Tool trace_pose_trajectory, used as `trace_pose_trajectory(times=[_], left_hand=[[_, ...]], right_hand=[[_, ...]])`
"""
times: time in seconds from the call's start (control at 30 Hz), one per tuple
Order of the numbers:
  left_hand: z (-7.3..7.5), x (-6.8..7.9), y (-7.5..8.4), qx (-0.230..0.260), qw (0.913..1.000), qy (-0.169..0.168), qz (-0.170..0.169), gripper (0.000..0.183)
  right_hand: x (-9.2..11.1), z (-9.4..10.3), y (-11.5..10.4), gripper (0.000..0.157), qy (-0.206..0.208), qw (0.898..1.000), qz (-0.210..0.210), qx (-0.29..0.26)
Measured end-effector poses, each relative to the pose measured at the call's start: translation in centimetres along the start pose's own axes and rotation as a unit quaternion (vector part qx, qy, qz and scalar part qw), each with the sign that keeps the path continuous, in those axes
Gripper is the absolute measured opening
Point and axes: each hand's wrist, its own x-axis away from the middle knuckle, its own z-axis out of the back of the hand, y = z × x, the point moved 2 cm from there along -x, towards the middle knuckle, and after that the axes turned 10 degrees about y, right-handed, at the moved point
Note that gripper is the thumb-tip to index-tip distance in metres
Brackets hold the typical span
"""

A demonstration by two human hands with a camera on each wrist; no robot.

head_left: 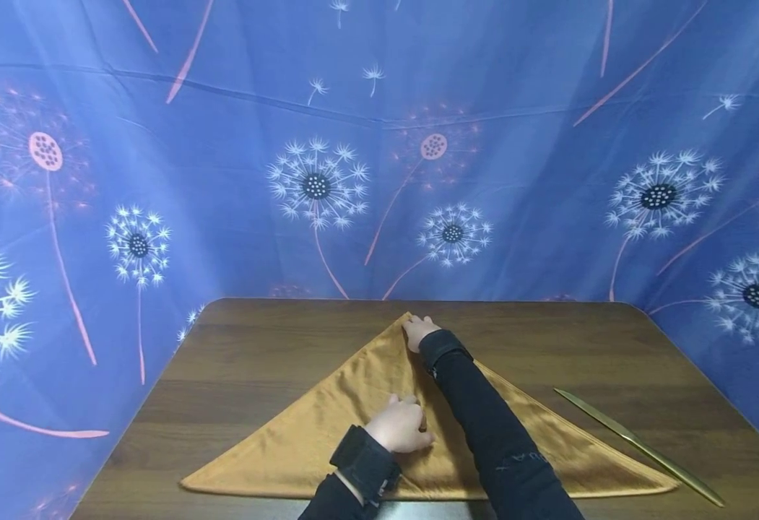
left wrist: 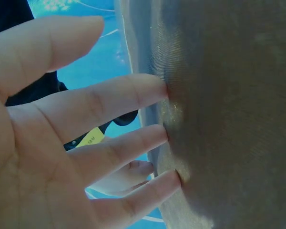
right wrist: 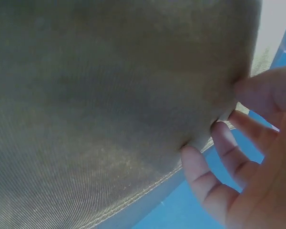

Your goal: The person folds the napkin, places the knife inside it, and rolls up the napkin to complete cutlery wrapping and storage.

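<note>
From my head view I see a golden cloth spread as a triangle on the wooden bench. Its top corner lies near the middle of the far edge of the bench, and its long side runs along the near edge, which is cut off below.

My left hand is over the lower middle of the cloth. Its grip is wide: in the left wrist view the long fingers are straight, with tips touching the fabric. Behind them a yellow label shows, too small for me to read.

My right hand is at the top corner. Its grip is moderately wide, with bent fingertips resting on the fabric; their shadow hides the exact contact of the thumb. The right sleeve covers part of the cloth.

Towards the near right corner of the bench lies a golden knife. Its handle is just beside the cloth; whether they touch, I cannot tell.
</note>
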Motion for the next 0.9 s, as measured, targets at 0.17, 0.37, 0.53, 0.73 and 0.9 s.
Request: trace_pose_trajectory(times=[0.17,0.37,0.53,0.73,0.9], left_hand=[[-0.3,-0.1,0.3,-0.002,0.9999,-0.014,-0.008,0.023],[-0.9,-0.2,0.0,-0.008,0.9995,-0.024,-0.018,0.016],[-0.9,0.0,-0.6,-0.026,0.999,-0.032,0.015,0.019],[0.5,1.0,-1.2,0.011,0.9975,-0.04,0.058,0.038],[2.3,4.5,-2.6,-0.017,0.9967,-0.026,0.075,0.038]], right_hand=[[1.5,0.4,0.4,0.04,0.021,0.999,0.027,-0.033],[4.9,1.0,0.3,0.01,0.083,0.992,0.086,-0.052],[8.9,0.8,0.3,0.026,0.051,0.989,0.129,-0.046],[14.1,0.8,1.0,0.042,0.021,0.984,0.164,-0.063],[17.7,0.9,2.7,0.028,0.032,0.979,0.187,-0.074]])
